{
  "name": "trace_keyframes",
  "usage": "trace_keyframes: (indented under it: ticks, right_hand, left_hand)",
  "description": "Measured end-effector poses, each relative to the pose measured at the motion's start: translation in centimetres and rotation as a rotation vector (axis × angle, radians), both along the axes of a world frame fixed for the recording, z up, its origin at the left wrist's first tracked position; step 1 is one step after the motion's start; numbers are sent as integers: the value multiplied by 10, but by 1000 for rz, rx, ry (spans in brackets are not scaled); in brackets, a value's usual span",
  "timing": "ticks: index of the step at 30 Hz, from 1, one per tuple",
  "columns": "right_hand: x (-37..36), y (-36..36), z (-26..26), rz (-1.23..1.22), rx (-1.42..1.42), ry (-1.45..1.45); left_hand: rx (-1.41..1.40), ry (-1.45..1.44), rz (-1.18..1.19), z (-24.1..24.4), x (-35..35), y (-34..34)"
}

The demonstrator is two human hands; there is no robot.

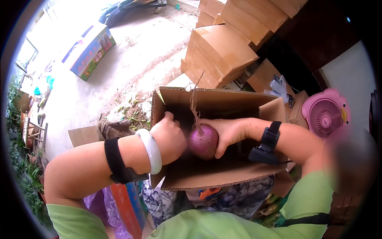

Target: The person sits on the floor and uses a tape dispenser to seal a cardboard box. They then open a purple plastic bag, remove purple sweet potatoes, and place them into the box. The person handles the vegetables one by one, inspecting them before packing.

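Note:
A purple round root vegetable, likely a turnip or radish, is held above the inside of an open cardboard box. Its long, stringy brown root points up and away from me. My right hand wraps around its right side, thumb and fingers spread over the skin. Over the box's left part, my left hand is curled with its back towards me, close to the vegetable's left side. Its fingertips are hidden, so whether it holds anything does not show. The box's bottom lies in dark shadow.
Stacked cardboard boxes rise beyond the open box. A pink fan stands at right, beside a blurred patch. A printed carton lies on the pale floor at upper left. Purple plastic and a red-and-blue carton are near my left side.

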State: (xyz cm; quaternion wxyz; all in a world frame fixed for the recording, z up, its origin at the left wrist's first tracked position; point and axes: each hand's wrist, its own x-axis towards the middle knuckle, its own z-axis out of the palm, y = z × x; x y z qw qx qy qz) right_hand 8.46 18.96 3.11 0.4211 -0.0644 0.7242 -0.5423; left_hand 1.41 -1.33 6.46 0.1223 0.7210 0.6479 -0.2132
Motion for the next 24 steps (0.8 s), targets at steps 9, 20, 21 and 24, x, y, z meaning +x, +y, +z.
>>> trace_keyframes:
  ticks: [9,20,21,24]
  right_hand:
    - [-5,3,-85,255,260,296]
    - [14,23,-202,201,820,466]
    - [13,22,-209,285,950,487]
    - [7,20,-205,428,1005,464]
  left_hand:
    - [-48,-185,-22,5,2,6]
    - [81,-302,16,4,2,3]
    - [144,-327,10,1,2,1]
    - [186,-241,31,-1,5,-1]
